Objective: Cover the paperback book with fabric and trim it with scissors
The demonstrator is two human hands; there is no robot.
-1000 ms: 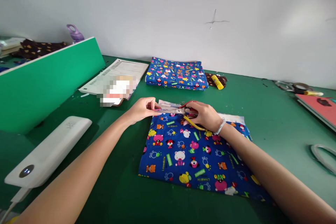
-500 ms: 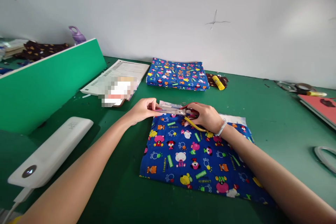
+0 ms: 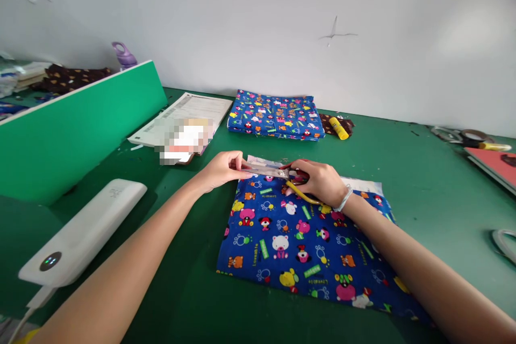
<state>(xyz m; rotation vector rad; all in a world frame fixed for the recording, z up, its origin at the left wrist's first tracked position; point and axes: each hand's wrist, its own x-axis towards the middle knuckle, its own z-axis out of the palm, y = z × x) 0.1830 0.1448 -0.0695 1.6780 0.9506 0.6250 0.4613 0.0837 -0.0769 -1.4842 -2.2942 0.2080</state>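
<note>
A blue cloth (image 3: 282,247) printed with cartoon animals lies on the green table, its pale strip showing along the far edge. My right hand (image 3: 320,180) is wrapped round the handles of scissors (image 3: 274,172), one handle yellow and one red. The blades point left across the cloth's far edge and look closed or nearly so. At the far left corner of the cloth, my left hand (image 3: 226,169) is pinched beside the blade tips; what lies between its fingertips is too small to make out.
Behind the cloth sits a folded stack of the same fabric (image 3: 276,115), with a yellow glue stick (image 3: 338,128) beside it. Papers (image 3: 189,107), a white power bank (image 3: 84,231) and a green divider (image 3: 80,123) are left. A red book (image 3: 494,166) and tape (image 3: 472,136) lie right.
The whole view has shifted slightly, so things appear a little further right. The scissor blades look closer together; both hands keep nearly the same place on the cloth.
</note>
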